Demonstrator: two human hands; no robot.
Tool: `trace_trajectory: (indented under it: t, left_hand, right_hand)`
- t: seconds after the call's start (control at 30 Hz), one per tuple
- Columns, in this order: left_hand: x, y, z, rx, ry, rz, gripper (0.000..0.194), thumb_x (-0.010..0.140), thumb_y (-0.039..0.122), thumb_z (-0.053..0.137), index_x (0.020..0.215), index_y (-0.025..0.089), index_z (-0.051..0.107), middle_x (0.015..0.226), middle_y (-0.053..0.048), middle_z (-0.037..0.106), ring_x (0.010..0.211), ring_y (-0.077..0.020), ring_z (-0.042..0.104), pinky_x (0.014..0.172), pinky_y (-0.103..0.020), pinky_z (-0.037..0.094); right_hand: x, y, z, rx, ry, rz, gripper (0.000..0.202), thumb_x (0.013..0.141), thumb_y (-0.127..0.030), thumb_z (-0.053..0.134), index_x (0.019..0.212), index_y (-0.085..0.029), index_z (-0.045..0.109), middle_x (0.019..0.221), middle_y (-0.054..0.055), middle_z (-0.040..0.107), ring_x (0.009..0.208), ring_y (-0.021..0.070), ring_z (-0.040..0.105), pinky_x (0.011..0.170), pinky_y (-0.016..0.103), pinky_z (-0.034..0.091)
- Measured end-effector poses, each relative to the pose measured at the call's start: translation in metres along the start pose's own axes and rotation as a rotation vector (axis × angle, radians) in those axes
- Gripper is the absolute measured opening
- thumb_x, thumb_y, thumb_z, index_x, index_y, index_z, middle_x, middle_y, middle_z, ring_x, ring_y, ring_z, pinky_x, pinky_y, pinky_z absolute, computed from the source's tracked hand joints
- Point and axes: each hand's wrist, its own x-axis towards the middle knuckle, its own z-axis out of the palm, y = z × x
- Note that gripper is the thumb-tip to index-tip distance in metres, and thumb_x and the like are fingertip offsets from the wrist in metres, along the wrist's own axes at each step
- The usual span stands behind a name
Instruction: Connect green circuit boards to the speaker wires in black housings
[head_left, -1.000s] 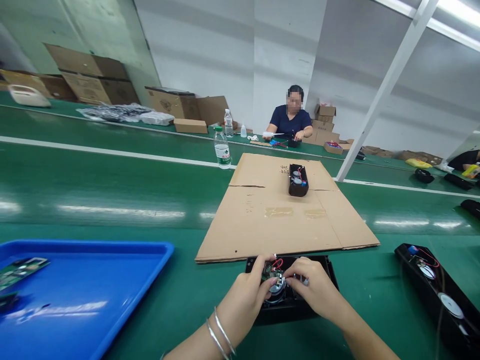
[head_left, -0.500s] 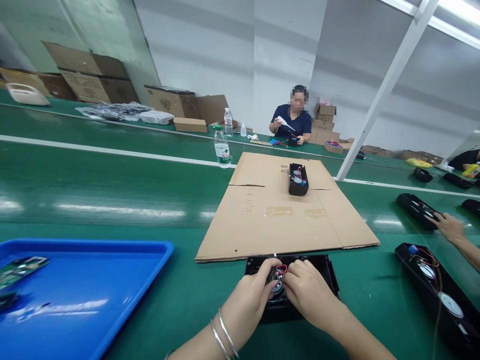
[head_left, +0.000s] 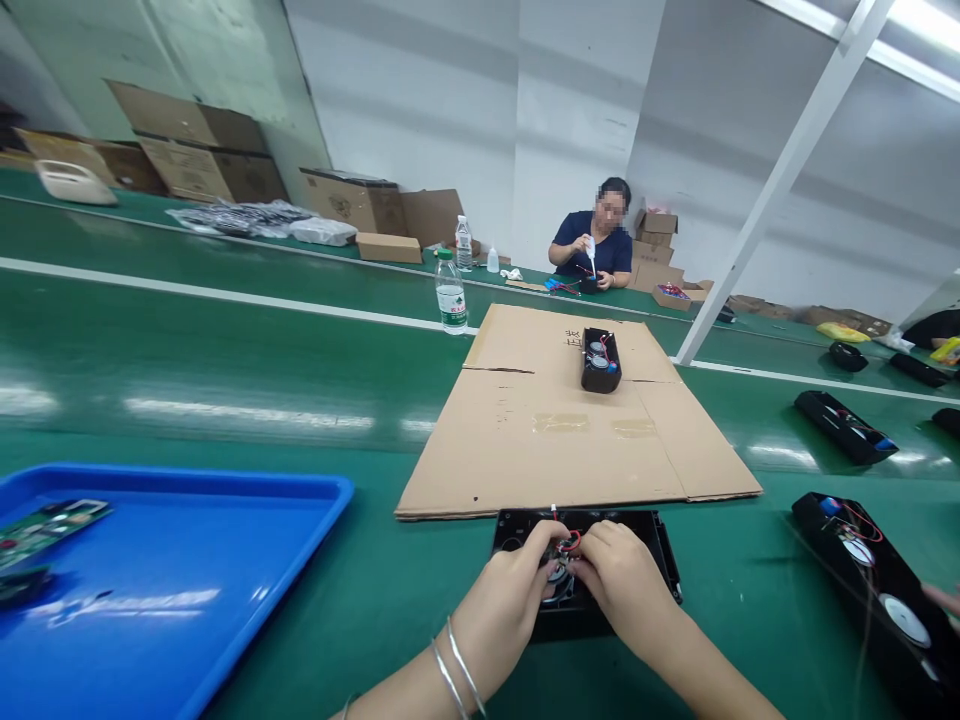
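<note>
Near the front of the bench lies a black speaker housing (head_left: 637, 530), open side up, with a round speaker (head_left: 556, 588) inside. Over it, my left hand (head_left: 510, 590) pinches a small circuit board (head_left: 556, 550), mostly covered by the fingers. A loop of red wire (head_left: 573, 541) rises between my hands. My right hand (head_left: 626, 580) is closed at that wire, its fingertips close to the left ones. The exact point of contact is hidden. A white plug (head_left: 554, 510) shows at the housing's far edge.
A cardboard sheet (head_left: 495, 460) lies beyond, bearing another speaker housing (head_left: 601, 376). At left is a blue tray (head_left: 225, 475) with circuit boards (head_left: 56, 530). More housings (head_left: 847, 427) lie at right, near a co-worker's hand (head_left: 943, 598). A bottle (head_left: 451, 295) and another person (head_left: 592, 240) are across.
My hands stay over the housing, with small shifts of the fingers. The co-worker's hand at right has left the farther housing and is now beside the nearer one. The person opposite has tilted the white bottle downward.
</note>
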Motion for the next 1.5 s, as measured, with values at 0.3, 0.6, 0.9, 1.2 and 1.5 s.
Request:
trace_trajectory:
  t: [0.3, 0.6, 0.9, 1.2, 1.5]
  left_hand:
    - [0.003, 0.005, -0.003, -0.097, -0.04, -0.051, 0.02, 0.083, 0.026, 0.028, 0.091, 0.021, 0.045, 0.079, -0.003, 0.054, 0.072, -0.0143, 0.057, 0.068, -0.025, 0.052]
    - [0.003, 0.01, -0.003, -0.051, -0.031, -0.118, 0.018, 0.084, 0.023, 0.025, 0.087, 0.021, 0.042, 0.078, -0.003, 0.053, 0.071, -0.0133, 0.057, 0.063, -0.022, 0.051]
    - [0.002, 0.006, -0.009, 0.479, -0.055, -0.216, 0.022, 0.083, 0.015, 0.031, 0.102, 0.019, 0.041, 0.061, -0.002, 0.057, 0.056, -0.0184, 0.059, 0.046, -0.021, 0.036]
    - [0.007, 0.016, -0.009, 0.531, 0.064, -0.221, 0.021, 0.086, 0.017, 0.032, 0.105, 0.015, 0.041, 0.06, -0.003, 0.062, 0.055, -0.0206, 0.061, 0.046, -0.023, 0.036]
    - [0.007, 0.008, -0.008, 0.53, 0.1, -0.189, 0.019, 0.085, 0.018, 0.032, 0.101, 0.016, 0.042, 0.066, -0.006, 0.065, 0.06, -0.0233, 0.064, 0.048, -0.026, 0.04]
  right_hand:
    - [0.002, -0.001, -0.006, 0.138, -0.1, 0.04, 0.007, 0.08, -0.011, 0.048, 0.083, -0.017, 0.05, 0.082, 0.002, 0.049, 0.073, 0.0139, 0.046, 0.063, 0.025, 0.039]
    - [0.001, -0.001, 0.003, 0.072, -0.029, 0.016, 0.006, 0.081, -0.013, 0.046, 0.08, -0.017, 0.05, 0.081, 0.003, 0.051, 0.073, 0.0153, 0.043, 0.063, 0.027, 0.036]
    - [0.004, 0.006, 0.0, 0.416, -0.158, 0.293, 0.02, 0.071, -0.013, 0.061, 0.089, -0.021, 0.056, 0.085, 0.0, 0.058, 0.082, 0.0157, 0.052, 0.072, 0.028, 0.04]
    - [0.01, 0.018, -0.018, 0.59, -0.08, 0.403, 0.008, 0.073, -0.013, 0.056, 0.069, -0.018, 0.062, 0.072, -0.002, 0.06, 0.071, 0.0118, 0.055, 0.067, 0.022, 0.038]
    - [0.002, 0.003, -0.012, 0.314, -0.104, 0.234, 0.005, 0.077, -0.014, 0.056, 0.073, -0.017, 0.056, 0.071, 0.0, 0.059, 0.072, 0.0141, 0.048, 0.064, 0.024, 0.035]
